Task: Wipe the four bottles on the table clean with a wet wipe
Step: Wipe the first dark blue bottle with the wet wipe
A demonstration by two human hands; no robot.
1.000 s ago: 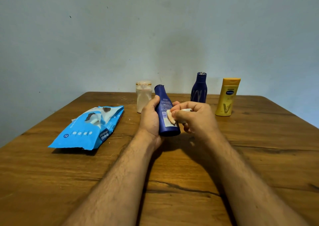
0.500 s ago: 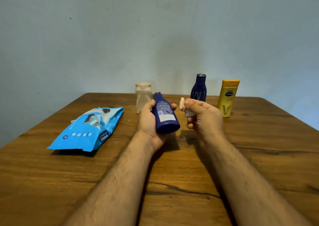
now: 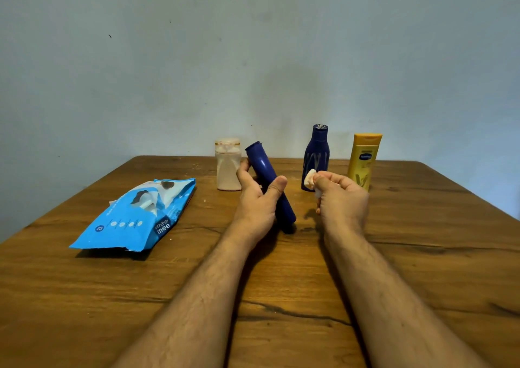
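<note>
Since half a second before, the dark blue bottle had been turned so its label was hidden, and the right hand had been drawn further from it. Both forearms were cut off by the lower edge. Four bottles were counted. One was gripped tilted by the left hand, base near the table. A crumpled wet wipe was pinched in the right hand. One wipe packet lay left. Behind stood the pale bottle, second blue bottle and yellow bottle.
</note>
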